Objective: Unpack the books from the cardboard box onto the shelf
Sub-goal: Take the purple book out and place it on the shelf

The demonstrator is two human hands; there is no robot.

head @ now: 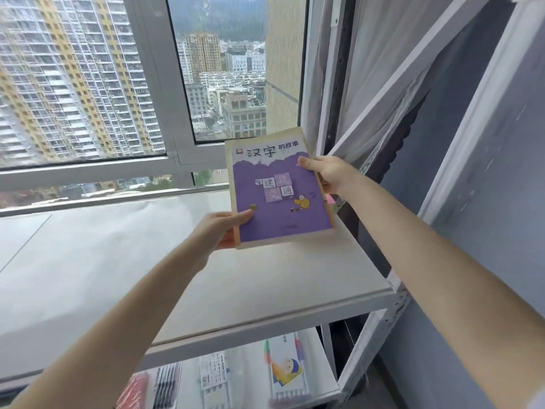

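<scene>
The book point(280, 196) faces purple cover up, with a white band of characters along its far edge. It is held tilted in the air above the far right corner of the top shelf point(206, 290). The left hand point(219, 231) pinches its near left corner, thumb on the cover and fingers underneath. The right hand point(330, 172) grips the right edge towards the far end, thumb on the cover, its fingers hidden behind. Below the shelf's near edge, a lower shelf point(320, 364) carries blurred flat items, among them a cartoon book point(287, 370). Past the far edge is a window point(88, 84) onto tower blocks. A sheer curtain point(383, 69) hangs at the right.
</scene>
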